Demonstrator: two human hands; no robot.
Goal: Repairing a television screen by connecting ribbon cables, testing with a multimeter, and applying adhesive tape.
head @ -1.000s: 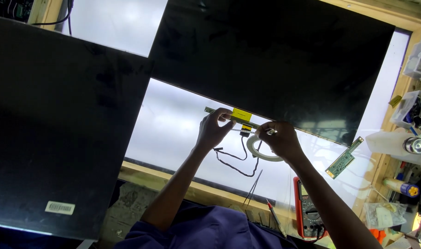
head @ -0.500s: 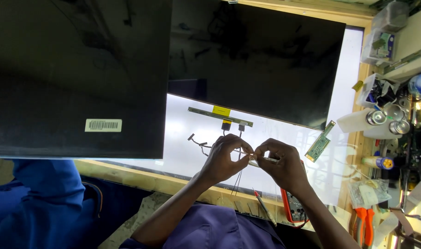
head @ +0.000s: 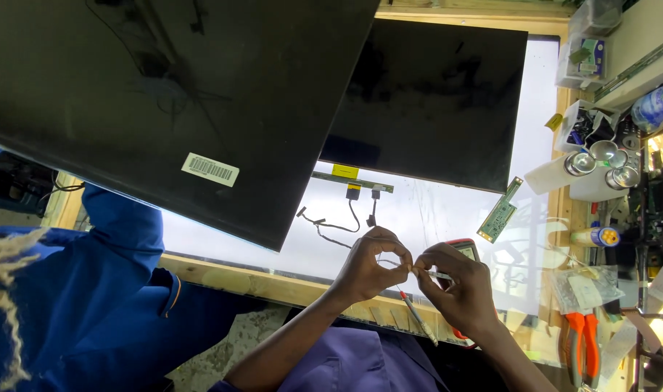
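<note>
My left hand (head: 366, 267) and my right hand (head: 458, 289) meet fingertip to fingertip over the front edge of a lit white panel (head: 433, 210). Both pinch a thin pale strip (head: 436, 275) that sticks out to the right past my right thumb. What kind of strip it is, I cannot tell. Under my right hand lies a red-edged meter (head: 463, 247) with a thin probe (head: 419, 320) slanting toward me. Farther back on the panel are loose black wires (head: 344, 226) and a narrow circuit strip with a yellow tag (head: 349, 179).
Two large black screen panels (head: 165, 109) (head: 433, 101) lean over the lit panel. A small green circuit board (head: 500, 212) lies to the right. A person's blue sleeve (head: 121, 225) is at the left. Orange-handled pliers (head: 582, 343) and cluttered shelves (head: 607, 152) fill the right side.
My hands have drawn back from the narrow circuit strip to the near edge of the lit panel and come together. The white ring seen by my right hand is out of view.
</note>
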